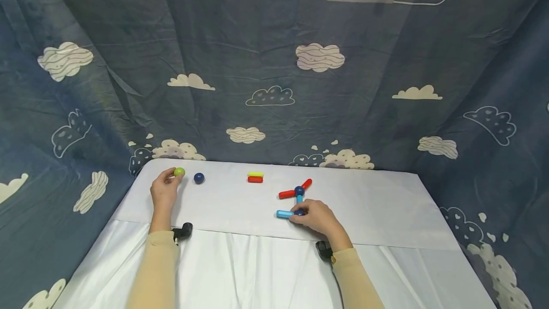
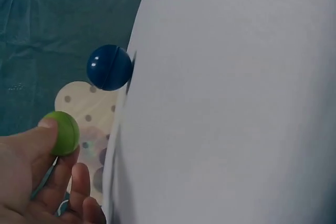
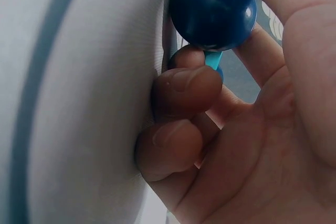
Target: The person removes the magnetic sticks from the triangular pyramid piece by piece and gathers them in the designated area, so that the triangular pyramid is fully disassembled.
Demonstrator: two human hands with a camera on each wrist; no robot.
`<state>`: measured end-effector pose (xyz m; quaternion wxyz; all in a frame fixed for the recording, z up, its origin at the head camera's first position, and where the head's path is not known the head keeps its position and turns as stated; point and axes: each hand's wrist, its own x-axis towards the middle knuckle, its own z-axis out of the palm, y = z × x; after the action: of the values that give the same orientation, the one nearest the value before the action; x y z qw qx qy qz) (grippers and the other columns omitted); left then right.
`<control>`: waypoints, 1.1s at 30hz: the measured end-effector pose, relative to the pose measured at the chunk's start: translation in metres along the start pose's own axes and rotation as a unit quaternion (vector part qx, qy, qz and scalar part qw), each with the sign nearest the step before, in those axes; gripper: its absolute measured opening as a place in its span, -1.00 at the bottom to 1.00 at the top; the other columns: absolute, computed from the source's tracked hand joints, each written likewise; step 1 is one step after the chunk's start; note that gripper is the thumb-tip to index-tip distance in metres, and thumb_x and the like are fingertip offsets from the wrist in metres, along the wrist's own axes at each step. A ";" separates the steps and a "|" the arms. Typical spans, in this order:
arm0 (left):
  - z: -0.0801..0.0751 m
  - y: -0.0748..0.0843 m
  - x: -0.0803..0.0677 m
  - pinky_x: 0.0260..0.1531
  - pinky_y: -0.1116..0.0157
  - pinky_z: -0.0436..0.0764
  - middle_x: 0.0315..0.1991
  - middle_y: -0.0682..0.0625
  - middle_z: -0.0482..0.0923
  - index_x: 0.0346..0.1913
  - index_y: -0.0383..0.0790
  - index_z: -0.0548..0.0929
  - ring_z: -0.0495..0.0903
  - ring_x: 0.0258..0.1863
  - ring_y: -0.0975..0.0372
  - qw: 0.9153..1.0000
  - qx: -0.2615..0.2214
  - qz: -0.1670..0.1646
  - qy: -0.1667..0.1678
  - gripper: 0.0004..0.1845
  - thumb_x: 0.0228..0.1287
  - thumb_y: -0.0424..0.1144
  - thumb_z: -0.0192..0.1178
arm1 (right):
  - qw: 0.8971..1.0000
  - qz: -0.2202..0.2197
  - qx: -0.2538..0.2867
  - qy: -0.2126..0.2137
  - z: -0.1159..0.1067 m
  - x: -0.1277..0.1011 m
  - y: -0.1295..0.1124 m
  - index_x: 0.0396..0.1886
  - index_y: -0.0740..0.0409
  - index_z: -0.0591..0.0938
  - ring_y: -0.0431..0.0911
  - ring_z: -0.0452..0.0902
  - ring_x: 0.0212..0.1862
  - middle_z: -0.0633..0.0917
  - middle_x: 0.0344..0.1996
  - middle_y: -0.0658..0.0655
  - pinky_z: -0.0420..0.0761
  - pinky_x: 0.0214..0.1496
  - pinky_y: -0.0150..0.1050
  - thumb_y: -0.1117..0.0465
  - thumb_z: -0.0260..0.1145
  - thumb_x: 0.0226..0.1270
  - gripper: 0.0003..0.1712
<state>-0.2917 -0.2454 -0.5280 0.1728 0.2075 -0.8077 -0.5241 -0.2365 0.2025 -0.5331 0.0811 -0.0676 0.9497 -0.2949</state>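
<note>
The green ball [image 1: 179, 171] sits at the far left of the white tabletop [image 1: 386, 204], pinched between the thumb and fingers of the left hand [image 1: 164, 190]; in the left wrist view the thumb lies on the ball's near side with the fingers curled under it. Just beside it lies a loose dark blue ball [image 1: 199, 178], apart from the hand and close to the tabletop's far edge.

The right hand [image 1: 317, 218] rests nearer the front, its grip closed on another dark blue ball [image 3: 212, 9]; the right wrist view shows thumb and curled fingers wrapped round it, with the end of a light blue stick [image 1: 284, 213] meeting the ball. That stick lies flat, pointing left from the hand. Just beyond stands a small joined figure: a third blue ball [image 1: 299, 190] with two red sticks [image 1: 286, 194] spreading left and right and a short light blue stick reaching down toward the hand.

Between the two hands, toward the far edge, a yellow stick [image 1: 255, 174] and a red stick [image 1: 255, 180] lie side by side, touching. They are well apart from either hand. The right half of the tabletop is bare cloth out to its edge. A dark blue curtain with clouds [image 1: 274, 61] hangs close behind and along both sides.
</note>
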 end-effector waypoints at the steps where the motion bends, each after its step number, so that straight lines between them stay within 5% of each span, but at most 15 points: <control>1: 0.000 -0.001 0.001 -0.23 0.56 0.39 0.30 -0.24 0.67 0.38 -0.25 0.63 0.57 0.05 0.15 1.000 0.002 0.000 -0.002 -0.54 0.50 -0.22 0.30 | 1.000 -0.002 0.000 0.001 0.000 0.000 0.000 -0.11 -0.19 0.86 -0.10 0.48 -0.20 0.70 -0.26 -0.05 0.46 -0.14 -0.19 -0.09 0.60 0.23 -0.74; 9: 0.003 -0.006 0.006 0.12 0.24 0.48 0.32 -0.26 0.64 0.41 -0.26 0.59 0.58 0.22 0.00 0.999 0.021 -0.008 -0.045 -0.50 0.49 -0.22 0.30 | 1.000 0.006 -0.005 0.000 -0.002 0.001 -0.004 -0.12 -0.20 0.85 -0.10 0.47 -0.19 0.68 -0.28 -0.05 0.43 -0.13 -0.18 -0.09 0.59 0.25 -0.76; 22: 0.014 -0.008 0.001 0.24 0.06 0.57 0.24 -0.28 0.71 0.32 -0.32 0.65 0.64 0.20 -0.07 0.998 0.044 0.019 -0.035 -0.55 0.43 -0.27 0.34 | 1.000 0.011 -0.008 0.005 -0.002 0.000 -0.004 -0.10 -0.18 0.86 -0.09 0.48 -0.17 0.71 -0.24 -0.03 0.48 -0.11 -0.17 -0.09 0.60 0.24 -0.73; 33: 0.011 -0.007 -0.003 0.38 -0.04 0.56 0.34 -0.33 0.61 0.40 -0.27 0.59 0.59 0.35 -0.15 0.996 0.056 0.002 -0.069 -0.51 0.49 -0.22 0.30 | 1.000 0.009 -0.004 0.003 0.000 -0.001 -0.003 -0.11 -0.19 0.86 -0.09 0.51 -0.17 0.76 -0.18 -0.03 0.56 -0.05 -0.14 -0.09 0.60 0.23 -0.73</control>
<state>-0.2939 -0.2377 -0.5391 0.1061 0.1790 -0.8460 -0.4909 -0.2350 0.2004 -0.5316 0.0801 -0.0586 0.9515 -0.2911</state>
